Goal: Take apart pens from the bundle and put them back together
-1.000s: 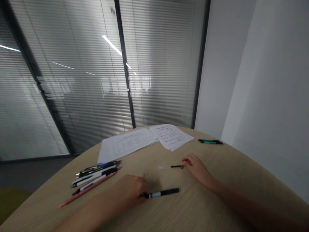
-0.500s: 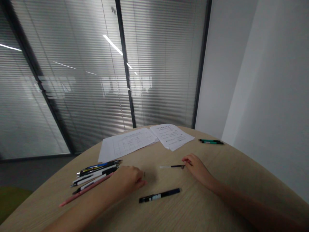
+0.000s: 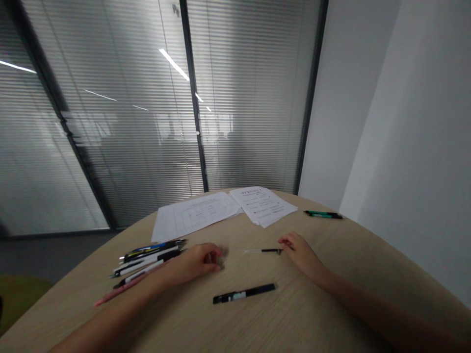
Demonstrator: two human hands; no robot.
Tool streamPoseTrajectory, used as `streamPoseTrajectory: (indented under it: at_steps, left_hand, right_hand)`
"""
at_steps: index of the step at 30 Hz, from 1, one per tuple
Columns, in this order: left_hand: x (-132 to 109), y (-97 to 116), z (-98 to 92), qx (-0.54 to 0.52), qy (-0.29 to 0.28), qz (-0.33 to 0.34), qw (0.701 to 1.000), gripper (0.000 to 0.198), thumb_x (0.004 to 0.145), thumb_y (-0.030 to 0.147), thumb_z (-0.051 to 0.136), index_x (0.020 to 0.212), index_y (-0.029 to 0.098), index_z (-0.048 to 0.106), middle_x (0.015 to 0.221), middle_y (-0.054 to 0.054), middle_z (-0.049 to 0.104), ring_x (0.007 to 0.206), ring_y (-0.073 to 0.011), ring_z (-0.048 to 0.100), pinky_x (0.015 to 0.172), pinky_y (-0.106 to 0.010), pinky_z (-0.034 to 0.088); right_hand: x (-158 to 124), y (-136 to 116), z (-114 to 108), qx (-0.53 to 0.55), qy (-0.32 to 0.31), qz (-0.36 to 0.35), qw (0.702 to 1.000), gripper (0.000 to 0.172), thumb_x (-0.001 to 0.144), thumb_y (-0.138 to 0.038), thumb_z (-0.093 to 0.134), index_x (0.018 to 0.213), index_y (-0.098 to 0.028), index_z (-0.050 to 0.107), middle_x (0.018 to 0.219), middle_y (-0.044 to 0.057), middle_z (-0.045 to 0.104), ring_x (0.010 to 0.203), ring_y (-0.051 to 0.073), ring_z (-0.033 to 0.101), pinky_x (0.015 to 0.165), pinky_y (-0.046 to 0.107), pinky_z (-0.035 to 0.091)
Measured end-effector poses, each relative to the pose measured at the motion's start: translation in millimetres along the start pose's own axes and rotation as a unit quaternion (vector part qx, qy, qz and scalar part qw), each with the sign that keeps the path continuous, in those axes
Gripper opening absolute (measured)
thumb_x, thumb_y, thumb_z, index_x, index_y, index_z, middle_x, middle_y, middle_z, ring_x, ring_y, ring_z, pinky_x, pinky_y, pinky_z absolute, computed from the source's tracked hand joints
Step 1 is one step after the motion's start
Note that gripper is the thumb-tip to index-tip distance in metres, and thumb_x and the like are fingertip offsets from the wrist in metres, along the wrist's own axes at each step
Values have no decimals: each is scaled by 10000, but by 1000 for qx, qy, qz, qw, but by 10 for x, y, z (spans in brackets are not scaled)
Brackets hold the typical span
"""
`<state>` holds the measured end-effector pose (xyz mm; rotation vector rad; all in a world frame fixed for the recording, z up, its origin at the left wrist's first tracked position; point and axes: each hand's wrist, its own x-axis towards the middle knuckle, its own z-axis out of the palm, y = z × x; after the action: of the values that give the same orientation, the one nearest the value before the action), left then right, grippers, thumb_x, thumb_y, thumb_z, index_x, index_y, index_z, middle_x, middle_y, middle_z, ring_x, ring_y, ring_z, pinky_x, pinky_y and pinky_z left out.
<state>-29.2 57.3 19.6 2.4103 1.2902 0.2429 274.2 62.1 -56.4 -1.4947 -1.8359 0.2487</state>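
Observation:
My left hand (image 3: 206, 260) hovers over the table beside the bunch of pens, its fingers curled loosely and apart from the thumb. I see nothing held in it, though the fingertips are blurred. At the centre right, my right hand (image 3: 293, 246) has its fingers drawn together at the dark end of a pen refill (image 3: 263, 251), whose clear end points left. The exact grip is partly hidden. A black pen (image 3: 244, 293) lies nearer to me, between both forearms. Several pens (image 3: 147, 262), white, black, blue and pink, lie bunched left of my left hand.
Printed sheets of paper (image 3: 200, 214) lie at the back of the round wooden table (image 3: 235, 328). Green and black pens (image 3: 323, 214) sit at the back right near the edge. A glass partition with blinds (image 3: 253, 98) and a white wall (image 3: 408, 162) stand behind.
My left hand has turned and its fingers have opened, showing a gap to the thumb. The right hand and the refill have stayed in place; the camera view has shifted slightly.

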Motion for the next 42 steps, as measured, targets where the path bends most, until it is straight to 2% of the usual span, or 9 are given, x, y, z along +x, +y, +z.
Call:
streamPoseTrajectory:
  at_steps: [5, 14, 25, 32, 42]
  left_hand:
    - [20, -9, 125, -29, 32, 34, 998, 174, 741, 295, 503, 832, 186, 603, 761, 8, 593, 663, -129, 531, 595, -212, 385]
    - [9, 84, 133, -16, 37, 55, 998, 110, 728, 202, 502, 741, 182, 610, 740, 6, 563, 689, -129, 534, 616, -209, 391]
    - [30, 3, 277, -13, 76, 31, 997, 129, 741, 245, 469, 725, 175, 576, 714, 10, 559, 663, -127, 518, 600, -205, 369]
    - [33, -17, 298, 0, 96, 22, 995, 126, 732, 240, 459, 726, 183, 571, 721, 9, 570, 664, -130, 519, 598, -206, 367]
    - [5, 27, 290, 25, 127, 2, 992, 150, 757, 248, 443, 795, 183, 574, 737, -9, 590, 671, -148, 537, 593, -226, 378]
  right_hand:
    - [8, 13, 10, 2, 2, -2, 1000, 178, 749, -124, 445, 796, -179, 608, 854, 65, 605, 841, 187, 543, 777, 314, 409]
    - [10, -15, -12, -5, -2, -7, 1000, 174, 745, -115, 455, 794, -159, 616, 848, 75, 603, 843, 190, 537, 778, 307, 405]
    - [7, -16, -19, -20, -11, -16, 1000, 194, 755, -119, 452, 799, -164, 636, 854, 79, 612, 837, 191, 543, 769, 312, 409]
    - [-9, -68, -53, -24, -41, -34, 998, 211, 724, -102, 477, 767, -187, 665, 834, 63, 610, 830, 183, 538, 771, 309, 407]
    - [-27, -139, -82, -31, -35, -14, 999, 148, 719, -119, 528, 725, -184, 660, 815, 58, 602, 814, 180, 538, 765, 300, 410]
